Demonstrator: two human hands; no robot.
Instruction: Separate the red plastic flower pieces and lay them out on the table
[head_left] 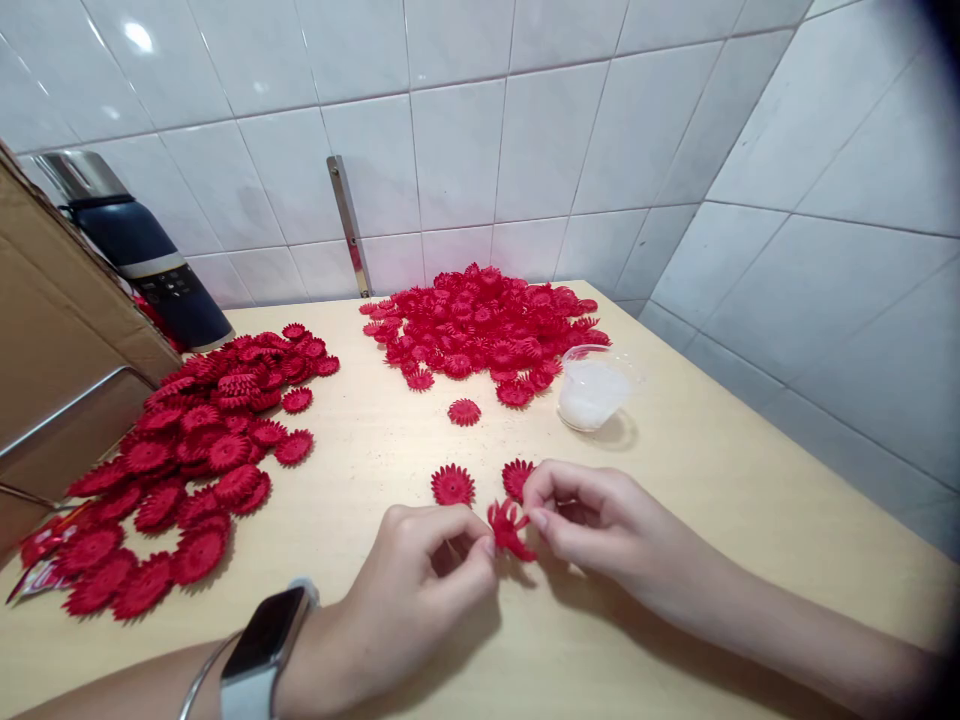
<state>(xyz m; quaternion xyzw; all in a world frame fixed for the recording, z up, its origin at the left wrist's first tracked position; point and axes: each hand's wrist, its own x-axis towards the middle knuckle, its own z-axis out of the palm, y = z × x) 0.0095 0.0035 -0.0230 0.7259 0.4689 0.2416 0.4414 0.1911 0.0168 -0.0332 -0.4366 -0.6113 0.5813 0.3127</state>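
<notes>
My left hand (420,590), with a watch at the wrist, pinches a red fringed flower piece (511,530) between thumb and finger. Its petals stick up and look bent out of the flat. On the other side of it, my right hand (600,515) has thumb and fingertips pressed together at a petal's tip. Just beyond my hands lie two flat red fringed discs, one on the left (453,486) and one on the right (517,479), the latter partly covered by my right fingers. A single disc (464,412) rests farther back.
A large heap of red discs (487,320) sits by the tiled wall. Thicker discs (202,450) pile up on the left beside a cardboard box (67,320) and a dark blue bottle (161,255). A clear plastic cup (594,392) with white contents stands right of centre.
</notes>
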